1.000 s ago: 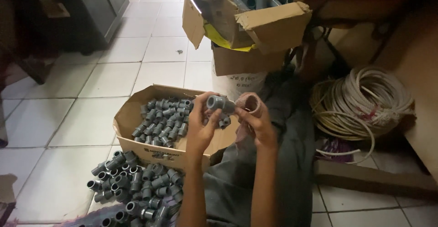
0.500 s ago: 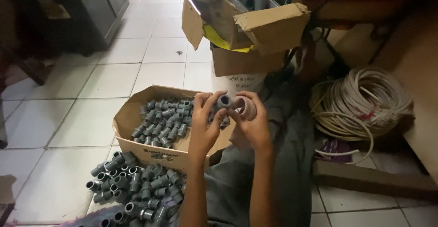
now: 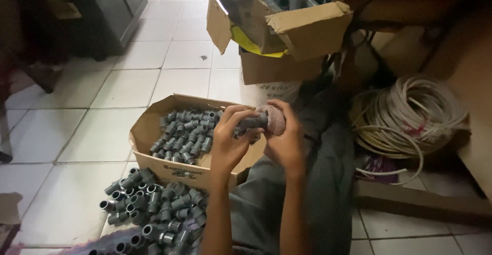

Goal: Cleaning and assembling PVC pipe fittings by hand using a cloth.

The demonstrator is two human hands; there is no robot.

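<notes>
My left hand [image 3: 229,143] grips a small grey plastic pipe fitting [image 3: 252,123] at chest height above my lap. My right hand [image 3: 285,138] holds a pinkish-brown roll of abrasive cloth [image 3: 274,119] pressed over the fitting's right end. Both hands hover over the right edge of an open cardboard box [image 3: 148,131] that holds several grey pipe fittings [image 3: 184,134]. A loose pile of the same grey fittings [image 3: 148,206] lies on the tiled floor in front of the box.
Stacked cardboard boxes [image 3: 292,29] with grey pipe pieces stand behind the hands. A coil of white cable [image 3: 415,114] lies at the right beside a wooden board [image 3: 425,204]. My grey-trousered leg [image 3: 312,193] stretches below. A dark cabinet [image 3: 110,9] stands at upper left.
The roll in my right hand has come over the fitting's end; a second ago the two were held slightly apart. Both hands stay above the box edge.
</notes>
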